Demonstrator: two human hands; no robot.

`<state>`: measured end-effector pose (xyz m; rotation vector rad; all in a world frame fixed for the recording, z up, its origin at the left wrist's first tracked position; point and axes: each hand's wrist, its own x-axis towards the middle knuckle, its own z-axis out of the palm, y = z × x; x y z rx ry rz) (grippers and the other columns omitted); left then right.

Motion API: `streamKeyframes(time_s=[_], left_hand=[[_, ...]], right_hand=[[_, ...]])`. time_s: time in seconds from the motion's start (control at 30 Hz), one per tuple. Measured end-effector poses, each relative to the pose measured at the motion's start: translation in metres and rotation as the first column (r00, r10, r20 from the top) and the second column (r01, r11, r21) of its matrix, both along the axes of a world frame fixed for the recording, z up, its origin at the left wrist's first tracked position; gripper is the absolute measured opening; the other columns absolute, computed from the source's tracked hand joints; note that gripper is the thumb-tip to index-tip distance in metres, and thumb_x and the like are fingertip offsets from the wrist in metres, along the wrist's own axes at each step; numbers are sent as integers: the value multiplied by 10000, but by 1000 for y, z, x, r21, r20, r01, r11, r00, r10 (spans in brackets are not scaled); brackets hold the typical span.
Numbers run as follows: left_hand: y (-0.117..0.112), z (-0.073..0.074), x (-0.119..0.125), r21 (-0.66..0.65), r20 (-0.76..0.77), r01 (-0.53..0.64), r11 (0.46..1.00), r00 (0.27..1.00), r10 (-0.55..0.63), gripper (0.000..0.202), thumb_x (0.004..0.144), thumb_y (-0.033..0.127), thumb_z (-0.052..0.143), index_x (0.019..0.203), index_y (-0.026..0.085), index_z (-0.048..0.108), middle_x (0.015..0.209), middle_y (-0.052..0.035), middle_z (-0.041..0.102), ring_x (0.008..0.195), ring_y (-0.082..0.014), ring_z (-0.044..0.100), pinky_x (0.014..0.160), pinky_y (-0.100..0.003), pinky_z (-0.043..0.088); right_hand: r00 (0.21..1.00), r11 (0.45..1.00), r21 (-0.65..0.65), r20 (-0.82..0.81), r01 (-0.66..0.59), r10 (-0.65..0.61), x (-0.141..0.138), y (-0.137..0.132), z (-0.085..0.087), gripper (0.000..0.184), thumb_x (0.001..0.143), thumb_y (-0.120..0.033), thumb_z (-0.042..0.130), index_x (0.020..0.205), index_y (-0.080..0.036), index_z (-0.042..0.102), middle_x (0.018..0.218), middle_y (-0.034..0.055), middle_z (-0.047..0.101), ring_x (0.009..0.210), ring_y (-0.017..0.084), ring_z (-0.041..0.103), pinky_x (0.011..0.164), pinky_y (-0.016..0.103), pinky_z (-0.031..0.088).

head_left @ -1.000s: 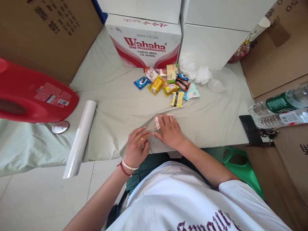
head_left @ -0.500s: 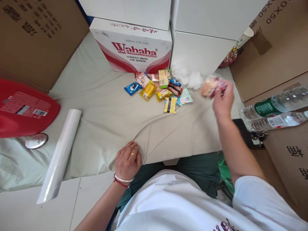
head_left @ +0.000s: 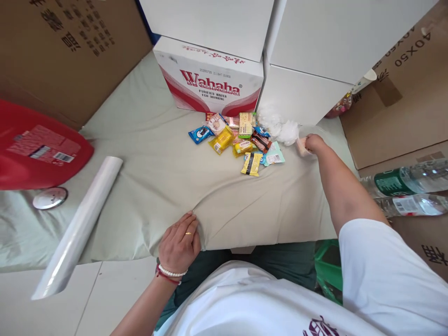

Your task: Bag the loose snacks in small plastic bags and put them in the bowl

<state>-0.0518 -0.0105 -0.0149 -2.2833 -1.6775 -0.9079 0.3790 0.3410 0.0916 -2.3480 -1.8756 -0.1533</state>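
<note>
Both hands are well apart. Left hand (head_left: pixel 179 240) rests palm down at the near edge of the pale cloth (head_left: pixel 140 196), its fingers stretched forward and lying close together, the thumb tucked in on the inner side. Nothing shows in its grasp. Its forearm comes in low from the bottom of the view, with a white bead bracelet (head_left: pixel 173 272) and a red cord at the wrist.

Right hand (head_left: pixel 316 143) is at the far end of a long reach, out to the right and forward, with the elbow almost straight. It is over a clear plastic bowl (head_left: pixel 312 129), back of the hand up and fingers bent, pointing inward to the left. At those fingertips is a small peach-coloured packet (head_left: pixel 301 146), touching them and lying at the left side of the bowl; whether the fingers grip it or only rest on it, I cannot tell.

Against the bowl's left side are crumpled white plastic bags (head_left: pixel 289 133), and left of these is a pile of snack packets (head_left: pixel 244 148) in front of a water carton (head_left: pixel 217 91). That pile is nearer the right hand than the left. A plastic roll (head_left: pixel 79 228) lies slanted well left of the left hand.
</note>
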Motion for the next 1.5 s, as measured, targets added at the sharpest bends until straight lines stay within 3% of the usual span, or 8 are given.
streamKeyframes(time_s=[0.2,0.53,0.73,0.9,1.07,1.17,1.27,1.5], left_hand=[[-1,-2,-1,-4,1,-15,1000,1000,15,377,860,70,609,1196,234,659,1192,-102,792,1150,-284,760,903,-388,573],[0,4,3,-13,1,-24,1000,1000,24,369,855,69,596,1175,245,654,1161,-92,798,1146,-277,762,889,-388,583],[0,3,4,-8,63,-29,1000,998,30,326,856,79,599,1135,235,664,1145,-98,789,1156,-277,753,911,-398,591],[0,15,4,-59,356,10,998,934,11,145,909,154,618,1002,238,690,1057,-86,761,1192,-283,706,1016,-468,573],[21,45,50,-420,766,137,897,584,269,290,1036,448,515,992,228,699,979,-69,726,943,-219,704,778,-383,608],[42,56,98,-498,852,601,624,208,480,563,954,719,533,1107,203,700,1088,-116,729,996,-252,705,650,-320,586],[60,59,132,-362,822,848,388,93,562,569,740,669,841,1007,177,743,1020,-83,734,898,-201,681,748,-313,565],[62,44,128,-346,774,679,647,-183,607,514,543,458,1005,821,199,659,848,20,671,721,-109,579,683,-269,475]], right_hand=[[991,985,-138,94,105,-93,7,7,31,306,962,-88,581,1203,54,705,1221,338,669,1231,335,602,891,457,420],[812,810,-129,49,-573,582,-86,13,3,213,1013,-271,573,980,-118,717,1116,178,639,1255,359,457,1036,537,399],[829,859,258,-248,-442,502,-73,-49,25,191,998,-357,579,951,-196,672,1080,107,612,969,249,564,890,433,498],[257,951,240,-923,-193,285,-63,-169,17,321,893,-546,701,962,-257,580,710,-56,460,500,89,360,484,235,321],[-219,991,-71,-971,-115,-95,-84,-264,-28,428,736,-507,861,952,-252,594,665,-88,426,465,45,206,425,193,172],[-271,971,-140,-943,-194,-190,-97,-292,-43,469,741,-569,869,942,-240,601,665,-81,445,480,46,224,427,191,189],[-225,946,-127,-954,-299,-199,-102,-301,-47,481,777,-629,838,902,-232,599,624,-83,421,481,58,266,432,201,208],[-132,966,-96,-983,-241,-131,-94,-302,-42,453,796,-614,820,867,-219,610,800,-18,604,541,67,368,462,208,269]])
